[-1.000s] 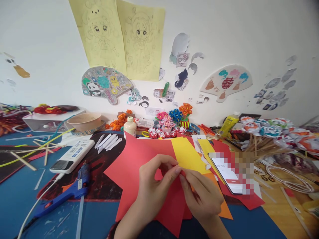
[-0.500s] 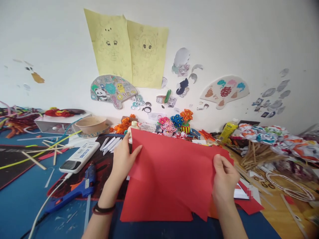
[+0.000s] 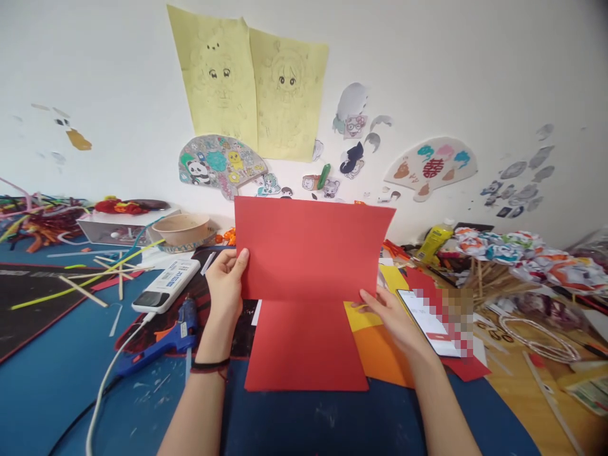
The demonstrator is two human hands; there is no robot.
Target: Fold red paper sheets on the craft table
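A sheet of red paper [image 3: 311, 250] is held upright above the table. Its left edge is pinched by my left hand [image 3: 227, 278], thumb on the near face. At the lower right corner, the fingers of my right hand [image 3: 387, 310] are closed on the same sheet. Another red sheet [image 3: 306, 354] lies flat on the table below it. Yellow paper [image 3: 363, 318] and orange paper [image 3: 387, 358] lie beneath my right forearm and to its left. The raised sheet hides part of what stands at the back.
At left lie a blue glue gun [image 3: 164, 348] and a white power strip [image 3: 166, 285] with a cable. A phone [image 3: 425, 323] rests right of my right hand. Farther back are a bowl [image 3: 180, 229], a yellow bottle [image 3: 436, 240] and wooden sticks [image 3: 489, 278].
The held red sheet has been raised and levelled, so its full face shows. My right hand has shifted left and down to its lower corner. The flat red sheet below is now more exposed.
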